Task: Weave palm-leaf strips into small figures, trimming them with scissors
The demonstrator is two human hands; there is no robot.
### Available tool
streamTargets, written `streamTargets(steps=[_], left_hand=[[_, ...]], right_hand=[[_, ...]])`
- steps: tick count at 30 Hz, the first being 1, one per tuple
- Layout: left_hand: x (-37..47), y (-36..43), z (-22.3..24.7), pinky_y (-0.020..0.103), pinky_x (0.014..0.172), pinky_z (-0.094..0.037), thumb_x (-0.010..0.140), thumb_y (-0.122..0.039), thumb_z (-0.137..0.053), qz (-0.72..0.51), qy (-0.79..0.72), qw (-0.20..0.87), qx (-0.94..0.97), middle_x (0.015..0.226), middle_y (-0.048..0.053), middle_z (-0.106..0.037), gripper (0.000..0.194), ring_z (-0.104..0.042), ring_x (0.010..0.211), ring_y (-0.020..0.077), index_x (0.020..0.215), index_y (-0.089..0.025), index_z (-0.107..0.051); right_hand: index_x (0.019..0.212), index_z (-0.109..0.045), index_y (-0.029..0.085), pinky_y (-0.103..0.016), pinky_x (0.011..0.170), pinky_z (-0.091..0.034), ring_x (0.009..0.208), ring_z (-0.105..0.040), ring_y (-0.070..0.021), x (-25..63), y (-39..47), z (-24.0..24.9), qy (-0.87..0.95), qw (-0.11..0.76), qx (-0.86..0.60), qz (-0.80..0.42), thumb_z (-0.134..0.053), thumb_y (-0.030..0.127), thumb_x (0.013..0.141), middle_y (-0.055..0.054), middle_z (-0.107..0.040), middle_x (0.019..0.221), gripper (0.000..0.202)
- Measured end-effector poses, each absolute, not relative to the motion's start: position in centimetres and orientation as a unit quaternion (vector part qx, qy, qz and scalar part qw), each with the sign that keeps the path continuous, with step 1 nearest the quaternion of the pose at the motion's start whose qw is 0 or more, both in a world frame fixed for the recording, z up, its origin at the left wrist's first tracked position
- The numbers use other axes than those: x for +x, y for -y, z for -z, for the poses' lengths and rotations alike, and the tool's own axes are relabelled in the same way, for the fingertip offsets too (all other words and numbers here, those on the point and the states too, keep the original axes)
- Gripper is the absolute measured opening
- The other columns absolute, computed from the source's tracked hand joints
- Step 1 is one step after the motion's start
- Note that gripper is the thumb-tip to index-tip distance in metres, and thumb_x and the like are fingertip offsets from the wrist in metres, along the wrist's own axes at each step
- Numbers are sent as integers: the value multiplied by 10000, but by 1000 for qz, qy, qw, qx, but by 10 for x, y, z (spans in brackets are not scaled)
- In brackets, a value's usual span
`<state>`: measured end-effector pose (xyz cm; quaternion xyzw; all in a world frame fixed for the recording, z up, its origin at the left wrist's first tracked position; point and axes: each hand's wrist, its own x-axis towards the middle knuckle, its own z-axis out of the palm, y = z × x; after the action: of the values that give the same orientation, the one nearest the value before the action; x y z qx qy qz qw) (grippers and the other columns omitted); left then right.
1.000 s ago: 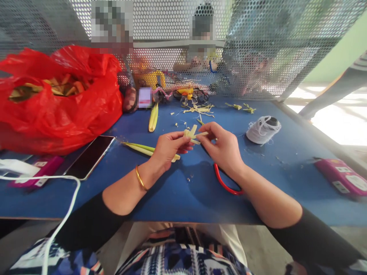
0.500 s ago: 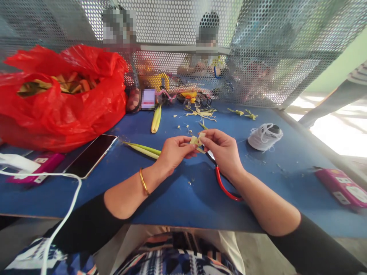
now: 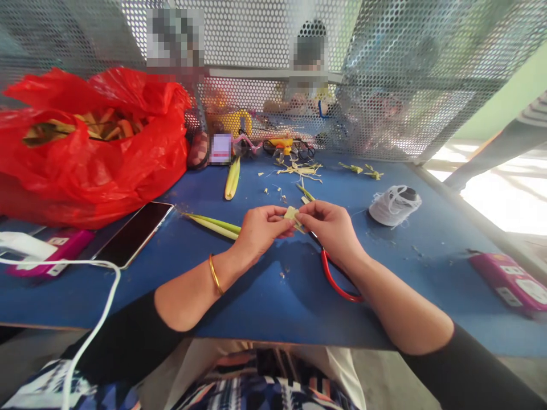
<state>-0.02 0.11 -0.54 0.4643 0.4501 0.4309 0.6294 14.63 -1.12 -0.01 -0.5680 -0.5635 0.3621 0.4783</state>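
A small pale yellow-green piece of folded leaf strip [image 3: 291, 213] is pinched between both hands above the blue table. My left hand [image 3: 261, 229], with a gold bangle on its wrist, is closed on its left side by thumb and fingers. From the right, my right hand [image 3: 331, 225] pinches the same piece, its fingertips partly hiding it. Under my right hand lie scissors with red handles [image 3: 335, 285], their blades mostly covered. A long green-and-yellow leaf [image 3: 213, 226] lies beside my left hand, its right end hidden by that hand. Farther back is another folded leaf [image 3: 232, 179].
A red plastic bag [image 3: 141, 171] of leaf pieces fills the left. A phone [image 3: 134, 234] and a white cable [image 3: 113, 285] are nearby. A spool of white thread [image 3: 395, 205] and a magenta box [image 3: 510, 282] are right. Shreds [image 3: 301, 169] lie before the perforated metal screen [image 3: 256, 40].
The leaf piece has been turned and looks more compact between my fingers. My right hand has shifted slightly down and left, with its fingers closer to the left hand's.
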Motion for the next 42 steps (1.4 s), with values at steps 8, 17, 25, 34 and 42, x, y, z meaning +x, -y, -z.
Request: streamTargets(steps=[8, 17, 25, 34, 42], left_hand=[[0, 0, 4, 268, 653, -549, 644, -196, -800, -432, -450, 624, 471, 632, 15, -721, 195, -674, 596, 141, 819, -145, -731], [-1, -3, 13, 275, 672, -553, 656, -266, -806, -431, -439, 582, 531, 711, 32, -745, 276, -691, 651, 157, 903, -156, -751], [-5, -5, 19, 275, 682, -527, 731, -297, -732, -408, -449, 471, 640, 751, 44, -753, 236, -694, 694, 181, 933, -178, -761], [-5, -2, 9, 253, 628, -489, 742, -248, -704, -375, -461, 436, 675, 693, 32, -741, 175, -679, 640, 174, 895, -181, -757], [-7, -3, 7, 256, 599, -464, 734, -278, -704, -355, -476, 417, 688, 650, 19, -727, 172, -682, 632, 181, 873, -180, -679]], right_hand=[[629, -642, 180, -261, 540, -393, 519, -519, -104, 150, 7, 0, 531, 482, -561, -413, -688, 318, 599, 33, -603, 551, 149], [604, -635, 176, -261, 547, -415, 503, -525, -100, 150, 6, -1, 518, 481, -555, -439, -682, 287, 590, 36, -593, 531, 122], [662, -646, 174, -250, 501, -383, 478, -501, -95, 153, 6, 1, 575, 427, -585, -380, -680, 262, 644, 37, -592, 538, 96], [746, -557, 207, -272, 542, -478, 545, -601, -129, 150, 5, 9, 569, 476, -536, -403, -671, 245, 660, 48, -605, 597, 148], [766, -586, 192, -297, 619, -532, 603, -641, -134, 153, 4, 3, 578, 444, -520, -445, -627, 166, 666, 30, -637, 649, 110]])
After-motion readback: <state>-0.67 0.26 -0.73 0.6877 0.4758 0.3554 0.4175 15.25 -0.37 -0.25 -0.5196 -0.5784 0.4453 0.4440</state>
